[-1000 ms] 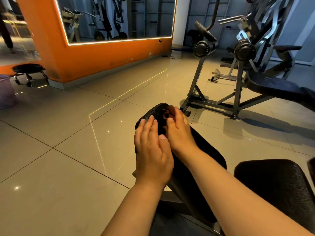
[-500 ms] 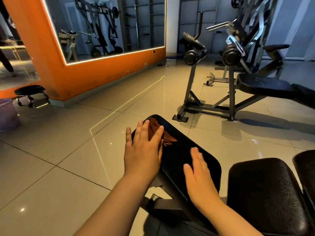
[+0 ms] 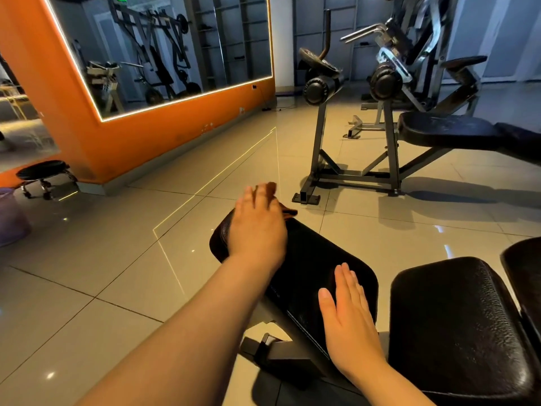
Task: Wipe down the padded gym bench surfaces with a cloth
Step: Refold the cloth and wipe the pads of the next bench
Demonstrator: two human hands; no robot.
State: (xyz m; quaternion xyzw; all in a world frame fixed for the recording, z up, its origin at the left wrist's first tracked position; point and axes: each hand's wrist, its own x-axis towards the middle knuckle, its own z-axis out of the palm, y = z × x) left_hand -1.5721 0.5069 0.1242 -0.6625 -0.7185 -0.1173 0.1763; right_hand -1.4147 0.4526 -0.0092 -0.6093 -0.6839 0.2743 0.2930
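Mid-wipe: our straight-fingered left hand (image 3: 257, 230) presses the brown cloth (image 3: 288, 211) at the far end of the bench pad (image 3: 316, 259), right hand (image 3: 348, 317) flat, empty; return stroke likely next.

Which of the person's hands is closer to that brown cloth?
Left. The left hand lies on top of the brown cloth at the far end of the bench pad. The right hand rests flat on the near end, apart from the cloth.
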